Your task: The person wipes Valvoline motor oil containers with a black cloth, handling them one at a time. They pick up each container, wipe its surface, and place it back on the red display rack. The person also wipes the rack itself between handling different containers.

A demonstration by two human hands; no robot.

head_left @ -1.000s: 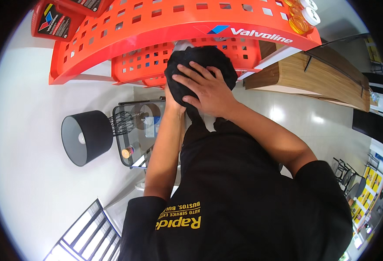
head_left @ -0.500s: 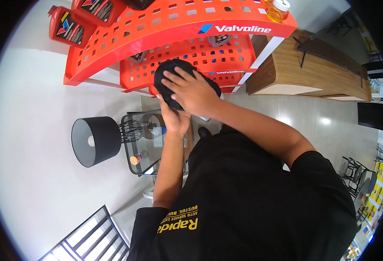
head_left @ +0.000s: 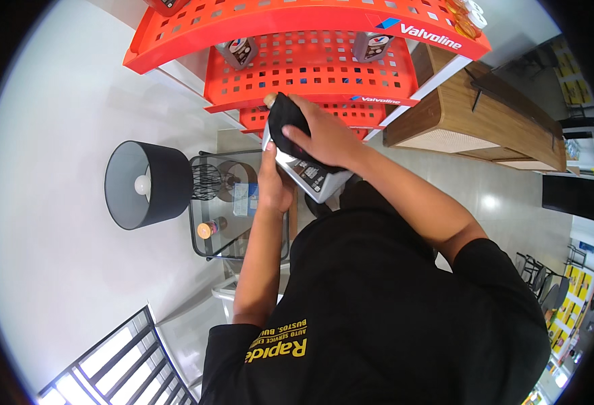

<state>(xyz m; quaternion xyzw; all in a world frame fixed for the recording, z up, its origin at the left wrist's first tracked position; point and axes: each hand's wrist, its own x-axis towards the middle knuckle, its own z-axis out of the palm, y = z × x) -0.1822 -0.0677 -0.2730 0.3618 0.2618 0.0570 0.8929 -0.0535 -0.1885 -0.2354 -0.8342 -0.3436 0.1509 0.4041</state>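
Grey bottle and black cloth, held in the air between the red shelf rack and the wearer's black shirt. The bottle slants, one end toward the rack and the other toward the shirt; the cloth covers much of its upper face, and from where I stand I cannot tell whether a cap is on.

Left hand: partly closed, thumb against the bottle's left edge, the fingers hidden, apparently supporting it from below. Right hand: curved over the cloth, thumb parted from the fingers, gripping the fabric against the bottle.

Handling, as judged by eye: the bottle appears to be smooth moulded plastic, fairly stiff, unlikely to break, but apt to slide under a loose palm. Its contents are not visible; if full, it would weigh noticeably on one wrist. The broad sides near mid-body offer the surest hold, thumb opposite fingers. The cloth, limp and light, is best bunched under a flat palm. Two similar bottles stand on a lower shelf.
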